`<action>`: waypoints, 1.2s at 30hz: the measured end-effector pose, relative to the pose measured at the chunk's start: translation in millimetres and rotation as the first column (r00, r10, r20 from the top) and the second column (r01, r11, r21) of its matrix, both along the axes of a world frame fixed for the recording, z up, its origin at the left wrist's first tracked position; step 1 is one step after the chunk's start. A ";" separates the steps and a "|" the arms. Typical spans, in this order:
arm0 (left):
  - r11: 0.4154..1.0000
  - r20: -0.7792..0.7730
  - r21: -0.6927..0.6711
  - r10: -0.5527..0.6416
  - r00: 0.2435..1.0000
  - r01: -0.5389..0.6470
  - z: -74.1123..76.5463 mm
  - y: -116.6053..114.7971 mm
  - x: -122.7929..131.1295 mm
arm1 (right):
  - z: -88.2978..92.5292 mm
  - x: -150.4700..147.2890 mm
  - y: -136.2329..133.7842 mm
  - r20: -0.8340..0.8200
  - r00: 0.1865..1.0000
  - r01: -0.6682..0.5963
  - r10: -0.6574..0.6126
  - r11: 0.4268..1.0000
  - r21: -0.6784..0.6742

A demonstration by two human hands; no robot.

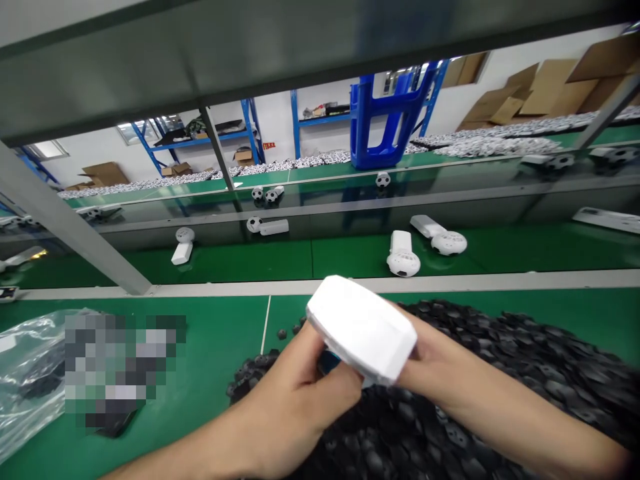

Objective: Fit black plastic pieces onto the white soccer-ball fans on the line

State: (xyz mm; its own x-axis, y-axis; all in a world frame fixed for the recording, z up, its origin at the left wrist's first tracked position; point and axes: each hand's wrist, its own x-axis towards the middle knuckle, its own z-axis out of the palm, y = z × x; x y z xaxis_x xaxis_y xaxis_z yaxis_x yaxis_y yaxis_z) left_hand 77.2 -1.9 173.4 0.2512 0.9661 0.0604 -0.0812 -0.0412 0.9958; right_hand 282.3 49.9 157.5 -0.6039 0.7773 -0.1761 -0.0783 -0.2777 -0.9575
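Both of my hands hold one white plastic housing (363, 328) with a rounded, faceted head, just above a large heap of small black parts (500, 373). My left hand (295, 387) grips its lower left side with fingers curled under it. My right hand (430, 360) closes on its right side, the fingers mostly hidden behind the housing. The housing's underside is out of sight.
A clear plastic bag (30, 373) lies at the left on the green bench (210, 353). Beyond a grey rail, a green conveyor (280, 260) carries several white ball-headed devices (403, 253). A slanted metal post (65, 227) stands at the left. A blue stool (385, 113) and cardboard boxes are farther back.
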 end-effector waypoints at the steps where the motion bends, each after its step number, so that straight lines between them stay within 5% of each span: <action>1: 1.000 0.000 -0.015 -0.019 1.000 0.019 1.4 0.0 -0.4 | 0.7 -1.4 -1.3 -0.012 0.999 -0.034 0.033 0.999 -0.013; 5: 0.993 -0.038 -0.001 -0.116 0.992 0.116 -5.3 0.6 -3.1 | -0.2 -5.6 -3.4 -0.061 0.995 -0.076 0.078 0.996 0.044; 12: 0.997 -0.092 0.058 0.051 0.994 -0.046 -37.2 5.0 2.0 | -3.8 -14.6 -10.5 -0.139 0.990 -0.022 0.034 0.996 0.088; 20: 0.999 -0.044 -0.035 -0.023 0.999 0.021 -17.0 1.8 -0.2 | -1.1 -3.4 1.1 -0.079 0.994 -0.066 0.081 0.984 0.168; 23: 0.992 0.021 -0.128 0.010 1.000 -0.007 -1.0 0.2 -8.3 | -1.1 8.0 9.8 0.245 0.958 -0.232 0.147 0.901 0.365; 26: 0.973 0.002 -0.170 0.158 0.987 -0.155 8.0 3.7 -14.7 | -8.0 11.1 16.5 0.572 0.812 -0.441 0.114 0.761 0.475; 28: 0.971 -0.012 -0.195 0.139 0.990 -0.138 7.8 7.9 -15.8 | -17.3 7.7 18.6 0.687 0.722 -0.531 0.080 0.701 0.476; 32: 0.978 -0.022 -0.192 0.079 0.997 -0.082 -0.9 15.1 -12.4 | -33.8 1.1 20.0 0.761 0.648 -0.615 0.029 0.609 0.501; 36: 0.978 0.035 -0.174 0.123 0.992 -0.115 -7.0 17.2 -10.4 | -25.3 7.1 21.4 0.640 0.766 -0.485 -0.056 0.604 0.633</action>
